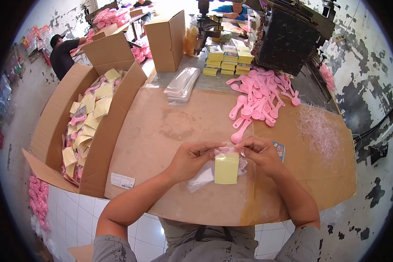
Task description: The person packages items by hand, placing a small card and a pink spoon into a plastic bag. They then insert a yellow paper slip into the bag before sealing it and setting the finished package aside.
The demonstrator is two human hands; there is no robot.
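Note:
Both my hands pinch the top edge of a small clear plastic bag with a pale yellow card (226,168) inside. My left hand (195,158) grips the bag's left corner and my right hand (258,153) its right corner. Under the bag lie more clear plastic bags (201,178) on the cardboard-covered table. Just beyond my fingers rests a pink measuring spoon (240,133), its bowl toward me. Partly hidden behind my right hand is a printed card (279,151).
Pink spoons (260,94) are heaped beyond my hands. Stacked cards (222,59) and clear bags (182,85) lie at the back. An open carton (98,148) of packed bags stands left; plastic shreds (321,133) lie right. A black machine (288,37) overhangs the back. Other people sit beyond.

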